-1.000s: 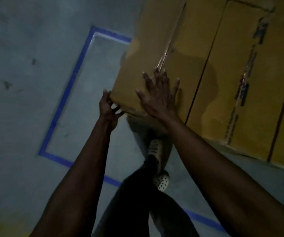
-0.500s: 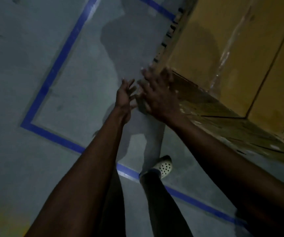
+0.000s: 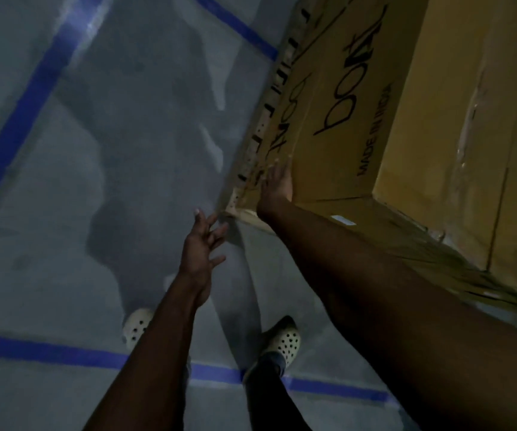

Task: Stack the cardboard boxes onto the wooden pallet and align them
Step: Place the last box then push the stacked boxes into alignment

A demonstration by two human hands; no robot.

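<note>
Dim light, I'm looking down past both bare arms. My right hand point(image 3: 277, 189) is flat against the printed side of the big cardboard box point(image 3: 338, 119), fingers straight and spread, palm pressed near the box's lower near corner; it's pushing on the face, not gripping anything. My left hand point(image 3: 203, 244) is open too, fingers loosely splayed, reaching toward that same corner; fingertips look just short of the torn bottom edge, but I cannot tell for sure if they touch. It holds nothing. The box fills the upper right, with black lettering on the side I'm touching and a taped face further right. A worn, scuffed lower edge runs along beneath it toward the right; whether that is a second box or a pallet I cannot tell. Grey concrete floor point(image 3: 126, 150) with blue tape lines point(image 3: 24, 116) marking a bay to the left and across the bottom. 2 pale perforated clogs point(image 3: 283, 342) stand by the near tape line.
</note>
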